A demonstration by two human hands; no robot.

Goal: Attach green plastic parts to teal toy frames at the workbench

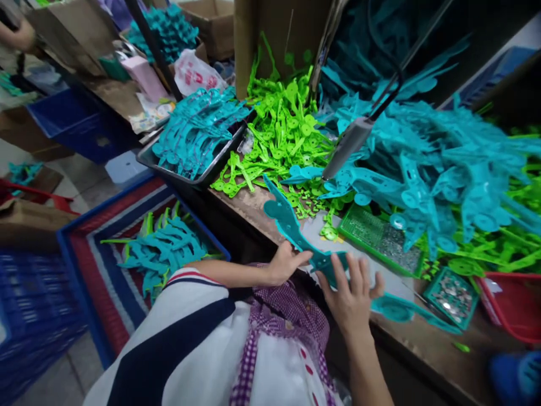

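Observation:
My left hand (286, 262) pinches a long teal plastic part (291, 225) near its middle, at the front edge of the wooden workbench (249, 206). My right hand (353, 293) has its fingers spread and rests against the same part's lower end. A second teal part (401, 309) lies on the bench just right of that hand. Heaps of bright green parts (283, 132) and teal parts (431, 163) cover the bench behind. An electric screwdriver (350, 144) hangs on a cable above them.
A dark tray of teal parts (196, 135) sits at the bench's left. A green tray (382, 237) and a small tray of screws (451, 296) lie to the right, beside a red basket (513, 304). A striped bag of teal parts (163, 248) stands on the floor. Another person's arm (17, 36) shows far left.

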